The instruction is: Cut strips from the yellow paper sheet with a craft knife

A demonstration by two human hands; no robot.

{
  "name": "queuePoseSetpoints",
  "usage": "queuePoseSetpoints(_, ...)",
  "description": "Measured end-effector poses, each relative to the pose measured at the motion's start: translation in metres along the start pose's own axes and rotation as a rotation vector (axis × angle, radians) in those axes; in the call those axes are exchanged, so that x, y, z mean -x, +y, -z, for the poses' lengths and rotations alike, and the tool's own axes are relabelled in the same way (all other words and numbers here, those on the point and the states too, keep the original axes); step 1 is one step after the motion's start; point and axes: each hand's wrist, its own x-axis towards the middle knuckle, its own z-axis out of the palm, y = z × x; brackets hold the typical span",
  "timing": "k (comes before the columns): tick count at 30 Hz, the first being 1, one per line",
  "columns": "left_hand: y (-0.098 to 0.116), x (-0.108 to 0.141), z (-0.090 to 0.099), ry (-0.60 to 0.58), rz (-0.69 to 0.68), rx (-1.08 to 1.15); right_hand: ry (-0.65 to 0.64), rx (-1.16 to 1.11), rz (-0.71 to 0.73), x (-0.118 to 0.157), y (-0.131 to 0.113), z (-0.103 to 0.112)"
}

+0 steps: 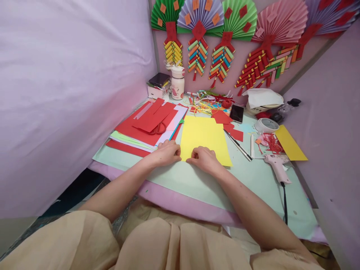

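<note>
A yellow paper sheet (206, 137) lies on the pale green tabletop. My left hand (168, 153) is closed, its thumb and fingers pinched at the sheet's near left corner. Pinched in the same way, my right hand (204, 157) holds the near edge a little farther right. Red sheets (135, 125) are stacked over white and green paper to the left, with red-handled scissors (159, 128) partly under a red piece. Right of the yellow sheet lie a pen (239, 145) and small red paper squares (236, 135).
A white bottle (177, 84) and phone (236, 113) stand or lie behind. On the right are a glue gun (278, 168) with its cord, a round white clock-like object (266, 125) and a bowl (260, 108). Paper fans (239, 18) hang on the back wall.
</note>
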Motion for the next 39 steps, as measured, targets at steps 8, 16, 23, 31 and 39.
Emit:
queuePoseSetpoints(8, -0.017, 0.011, -0.02, 0.235, -0.565, 0.089, 0.006, -0.006, 0.01, 0.002, 0.001, -0.001)
queuePoseSetpoints(16, -0.025, 0.011, -0.024, 0.312, -0.711, -0.215, -0.002, -0.007, 0.017, 0.002, 0.002, 0.0)
queuePoseSetpoints(23, -0.022, 0.011, -0.024, 0.308, -0.702, -0.278, -0.006, -0.002, 0.015, 0.002, 0.001, 0.0)
queuePoseSetpoints(31, -0.024, 0.019, -0.016, 0.258, -0.7, -0.257, -0.007, 0.0, 0.014, 0.002, 0.001, 0.0)
queuePoseSetpoints(39, -0.033, 0.025, -0.018, 0.282, -0.666, -0.27, -0.006, -0.002, 0.017, 0.002, 0.002, 0.0)
